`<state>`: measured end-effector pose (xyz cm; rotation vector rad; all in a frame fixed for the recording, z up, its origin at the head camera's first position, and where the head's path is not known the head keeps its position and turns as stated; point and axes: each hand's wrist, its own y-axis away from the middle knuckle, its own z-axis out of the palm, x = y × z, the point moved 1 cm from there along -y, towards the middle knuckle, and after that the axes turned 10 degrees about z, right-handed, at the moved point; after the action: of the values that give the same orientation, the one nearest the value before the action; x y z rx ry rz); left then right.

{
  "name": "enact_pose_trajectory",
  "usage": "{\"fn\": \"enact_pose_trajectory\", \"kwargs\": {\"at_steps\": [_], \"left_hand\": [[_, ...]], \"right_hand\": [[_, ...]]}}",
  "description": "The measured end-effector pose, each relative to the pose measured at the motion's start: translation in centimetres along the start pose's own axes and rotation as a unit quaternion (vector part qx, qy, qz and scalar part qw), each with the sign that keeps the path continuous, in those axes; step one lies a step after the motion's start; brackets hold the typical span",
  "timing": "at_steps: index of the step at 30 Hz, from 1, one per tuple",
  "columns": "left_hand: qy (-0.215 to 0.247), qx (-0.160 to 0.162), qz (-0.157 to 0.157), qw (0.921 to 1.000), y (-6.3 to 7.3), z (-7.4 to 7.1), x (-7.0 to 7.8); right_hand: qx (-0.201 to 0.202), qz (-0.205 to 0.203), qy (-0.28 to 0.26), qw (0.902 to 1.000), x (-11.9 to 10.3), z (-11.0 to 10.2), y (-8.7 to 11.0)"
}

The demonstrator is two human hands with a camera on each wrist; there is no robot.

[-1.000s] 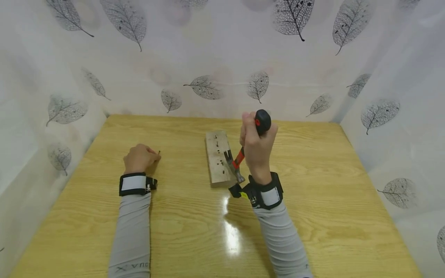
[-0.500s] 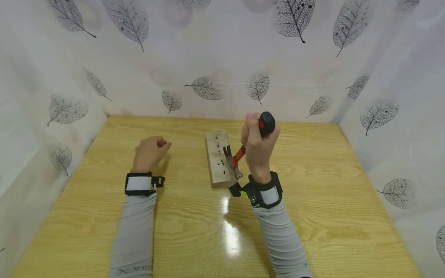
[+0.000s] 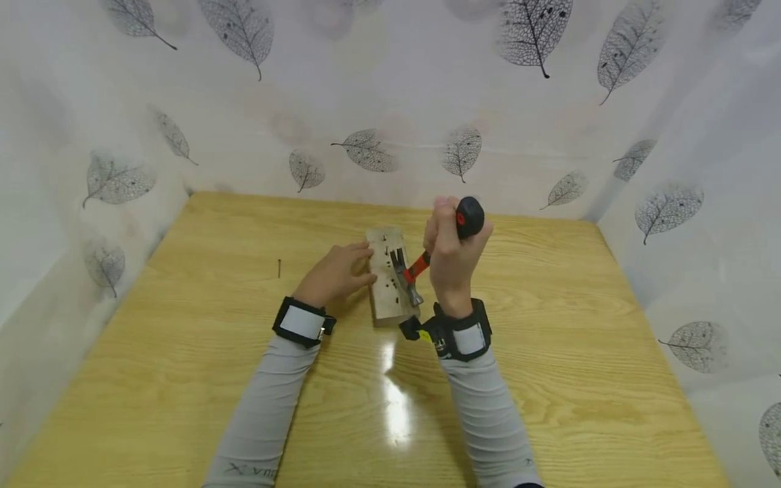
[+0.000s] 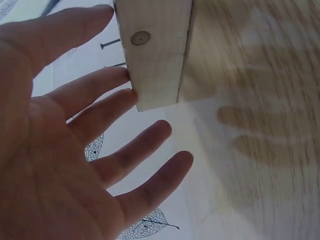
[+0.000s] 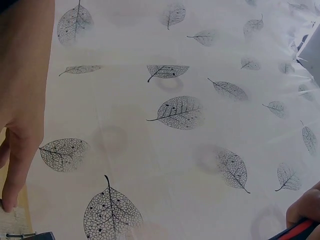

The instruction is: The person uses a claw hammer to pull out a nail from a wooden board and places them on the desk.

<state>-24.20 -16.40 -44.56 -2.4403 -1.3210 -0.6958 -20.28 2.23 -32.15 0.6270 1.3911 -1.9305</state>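
A pale wooden block point(image 3: 384, 308) lies on the table, with dark holes along its top and a couple of nails point(image 4: 110, 43) sticking out toward its far end. My left hand point(image 3: 335, 274) is at the block's left side, fingers point(image 4: 95, 82) spread and fairly straight, several tips right at its edge. My right hand point(image 3: 457, 261) grips the black and red handle of a claw hammer point(image 3: 417, 268), handle tilted up. The hammer's metal head overlaps the block's right side in the head view, claw toward the far end. In the right wrist view only part of the gripping hand shows.
A single loose nail point(image 3: 279, 268) stands out on the wooden table point(image 3: 549, 379), left of my left hand. White sheeting with a leaf print point(image 3: 366, 150) hangs behind the table and along both sides.
My left hand has let go of a nail, left it on the table, and moved right to the block. The right hand keeps its grip on the hammer, nearly still.
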Motion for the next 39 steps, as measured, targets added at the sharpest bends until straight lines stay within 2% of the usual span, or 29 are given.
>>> {"fn": "enact_pose_trajectory", "kwargs": {"at_steps": [6, 10, 13, 16, 21, 25, 27, 33, 36, 39], "left_hand": [[0.020, -0.006, 0.001, 0.9998, 0.3, -0.5, 0.2], [0.026, -0.001, 0.007, 0.9996, 0.3, -0.3, 0.3], [0.023, 0.006, 0.015, 0.9996, 0.1, -0.2, 0.4], [0.024, 0.009, 0.021, 0.9995, 0.0, -0.1, 0.3], [0.047, 0.000, -0.001, 0.9989, 0.2, -0.3, -0.1], [0.058, -0.001, -0.015, 0.9982, 0.3, -0.3, -0.3], [0.060, -0.003, -0.018, 0.9980, 0.3, -0.3, -0.3], [0.057, -0.022, -0.021, 0.9979, 0.0, -0.1, -0.6], [0.080, -0.029, -0.024, 0.9961, 0.1, -0.2, -0.8], [0.105, -0.022, -0.027, 0.9939, 0.2, -0.3, -0.9]], "right_hand": [[-0.014, 0.024, 0.008, 0.9996, 1.8, 0.7, -0.3], [-0.024, 0.048, 0.063, 0.9966, 3.5, 1.6, -1.2], [-0.009, 0.076, 0.108, 0.9912, 4.5, 1.9, -2.4], [0.000, 0.109, 0.104, 0.9886, 5.2, 1.7, -3.7], [-0.016, 0.169, 0.077, 0.9825, 6.2, 1.5, -5.4], [-0.019, 0.211, 0.105, 0.9716, 7.7, 2.1, -6.6], [-0.018, 0.225, 0.135, 0.9649, 8.6, 2.4, -7.2], [-0.030, 0.264, 0.228, 0.9366, 11.5, 3.7, -8.4], [-0.035, 0.275, 0.259, 0.9255, 12.6, 4.6, -8.8], [-0.047, 0.281, 0.276, 0.9179, 13.4, 5.4, -9.0]]}}
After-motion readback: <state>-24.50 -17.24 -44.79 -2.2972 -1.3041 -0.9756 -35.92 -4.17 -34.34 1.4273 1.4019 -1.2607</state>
